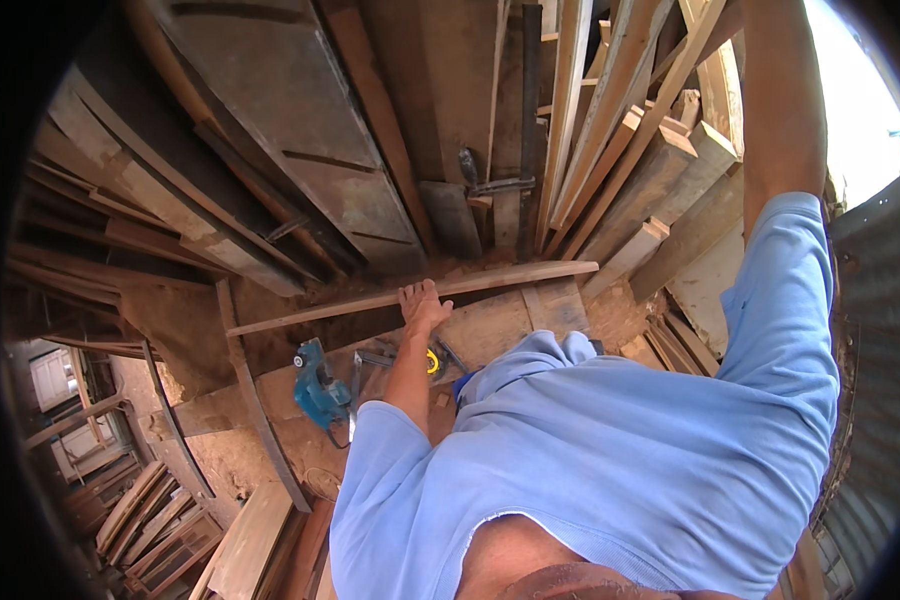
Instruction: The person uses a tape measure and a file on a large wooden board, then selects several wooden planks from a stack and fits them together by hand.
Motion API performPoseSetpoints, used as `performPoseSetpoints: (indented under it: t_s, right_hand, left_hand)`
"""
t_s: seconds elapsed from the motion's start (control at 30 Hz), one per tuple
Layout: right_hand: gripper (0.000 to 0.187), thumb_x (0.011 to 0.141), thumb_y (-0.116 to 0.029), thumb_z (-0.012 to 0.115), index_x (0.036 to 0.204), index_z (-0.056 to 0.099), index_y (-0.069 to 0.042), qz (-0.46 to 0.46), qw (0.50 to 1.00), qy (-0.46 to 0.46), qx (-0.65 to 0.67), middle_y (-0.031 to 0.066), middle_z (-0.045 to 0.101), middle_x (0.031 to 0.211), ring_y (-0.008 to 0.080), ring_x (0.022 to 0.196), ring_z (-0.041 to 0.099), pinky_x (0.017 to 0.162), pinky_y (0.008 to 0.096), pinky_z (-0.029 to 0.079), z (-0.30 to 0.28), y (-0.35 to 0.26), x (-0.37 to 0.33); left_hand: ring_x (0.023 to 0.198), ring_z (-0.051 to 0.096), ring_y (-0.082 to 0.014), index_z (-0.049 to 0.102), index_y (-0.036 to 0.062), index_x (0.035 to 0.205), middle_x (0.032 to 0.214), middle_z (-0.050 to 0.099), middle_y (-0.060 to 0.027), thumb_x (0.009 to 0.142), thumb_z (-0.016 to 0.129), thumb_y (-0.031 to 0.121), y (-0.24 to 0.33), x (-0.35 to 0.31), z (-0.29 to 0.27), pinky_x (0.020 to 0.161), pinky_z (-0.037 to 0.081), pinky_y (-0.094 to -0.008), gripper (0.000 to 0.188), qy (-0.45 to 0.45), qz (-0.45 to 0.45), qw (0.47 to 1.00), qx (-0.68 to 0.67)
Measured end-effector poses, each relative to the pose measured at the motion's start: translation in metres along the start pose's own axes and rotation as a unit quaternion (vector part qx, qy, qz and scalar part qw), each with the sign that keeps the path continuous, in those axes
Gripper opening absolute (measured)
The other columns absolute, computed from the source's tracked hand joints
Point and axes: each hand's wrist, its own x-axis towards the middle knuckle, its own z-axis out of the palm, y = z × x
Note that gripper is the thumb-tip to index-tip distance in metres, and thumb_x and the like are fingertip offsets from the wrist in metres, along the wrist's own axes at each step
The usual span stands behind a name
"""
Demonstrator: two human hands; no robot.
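My left hand (423, 305) is closed over a long, narrow wooden board (520, 275). Its fingers bend over the far edge, and the thumb lies on the near side. The board runs crosswise in front of me, its left end by an upright wooden strip (260, 420). My right arm (785, 110) is stretched up past the top right edge of the picture, so the hand is out of sight. Near my left forearm a teal power planer (320, 387) sits on the worktop (490, 325), and a yellow tape measure (433, 361) lies on the forearm's other side.
Several long timbers (610, 110) lean upright ahead on the right. Wide weathered planks (270, 90) stand ahead on the left. A metal clamp (500, 187) is among them. More boards (155, 520) are stacked low at the left. A corrugated metal wall (880, 300) rises at the right.
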Motion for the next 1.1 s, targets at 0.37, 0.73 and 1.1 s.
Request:
performPoseSetpoints:
  t_s: [0.37,0.73,1.1]
  right_hand:
    - [0.051,0.101,-0.047,0.047,0.115,0.059,0.0,-0.003,0.971,0.119,-0.207,0.0162,0.066,0.101,0.0222,0.089,0.063,0.078,0.0337,0.052,-0.032,0.065,-0.024]
    - [0.045,0.096,-0.038,0.051,0.111,0.065,0.002,0.188,0.89,0.088,-0.405,0.026,0.066,0.108,0.0393,0.106,0.062,0.09,0.0429,0.048,-0.133,0.13,-0.153]
    - [0.043,0.093,-0.034,0.06,0.103,0.067,0.007,0.435,0.785,-0.022,-0.441,0.0199,0.068,0.086,0.024,0.083,0.065,0.077,0.0374,0.049,-0.216,0.206,-0.426]
  left_hand:
    - [0.13,0.042,-0.0332,0.05,0.0024,0.129,0.132,0.055,-0.0175,0.076,0.071,0.044,-0.012,0.003,0.018,0.117,0.019,-0.0494,0.071,-0.008,-0.007,1.0,0.009]
    - [0.131,0.041,-0.0337,0.048,0.0012,0.133,0.135,0.054,-0.0176,0.077,0.069,0.044,0.005,0.001,-0.011,0.117,0.019,-0.0501,0.073,0.006,-0.002,1.0,0.004]
    - [0.13,0.042,-0.0349,0.05,0.0023,0.131,0.131,0.056,-0.0199,0.077,0.069,0.045,0.002,0.003,-0.002,0.114,0.022,-0.0508,0.072,-0.028,-0.009,1.0,0.004]
